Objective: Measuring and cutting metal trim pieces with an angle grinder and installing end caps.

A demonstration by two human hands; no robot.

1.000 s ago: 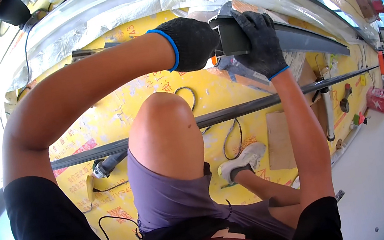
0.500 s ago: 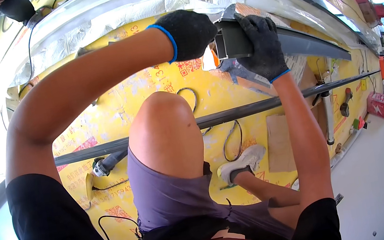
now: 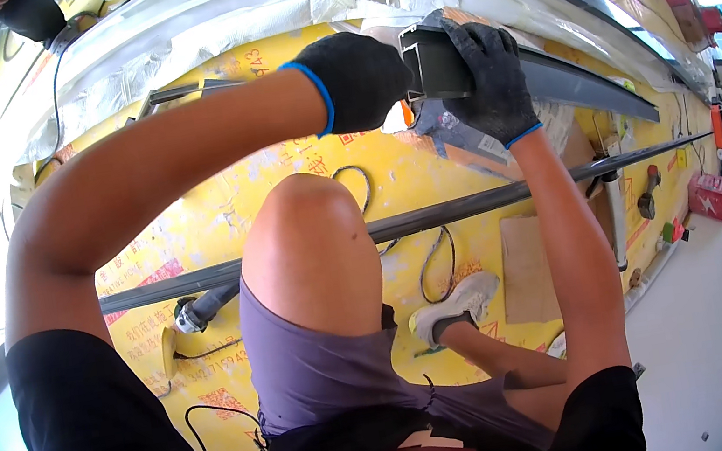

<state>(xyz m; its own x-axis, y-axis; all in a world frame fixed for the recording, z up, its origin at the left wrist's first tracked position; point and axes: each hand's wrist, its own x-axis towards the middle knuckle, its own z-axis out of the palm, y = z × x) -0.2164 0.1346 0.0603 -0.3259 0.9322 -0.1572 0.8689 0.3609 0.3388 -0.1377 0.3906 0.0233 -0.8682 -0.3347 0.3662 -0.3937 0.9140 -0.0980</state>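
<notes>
In dark work gloves with blue cuffs, both my hands are at the cut end of a dark grey hollow metal profile (image 3: 442, 69). Its long body runs away to the right. My right hand (image 3: 491, 77) wraps over the profile a little behind the open end, fingers on its top. At the open end, my left hand (image 3: 360, 79) is closed in a fist against the edge. Whatever those left fingers hold is hidden by the glove. Crumpled grey material (image 3: 449, 126) and a cardboard piece lie under the profile.
A long dark bar (image 3: 444, 210) crosses in front of me, past my raised knee. An angle grinder (image 3: 195, 313) lies at left on the yellow printed floor covering. Plastic-wrapped lengths (image 3: 252, 11) lie beyond my hands. A white board (image 3: 718, 329) is at right; cables curl about.
My left hand has shifted slightly downward and turned at the profile's end, so more of the hollow opening shows. My right hand keeps its hold, a touch lower.
</notes>
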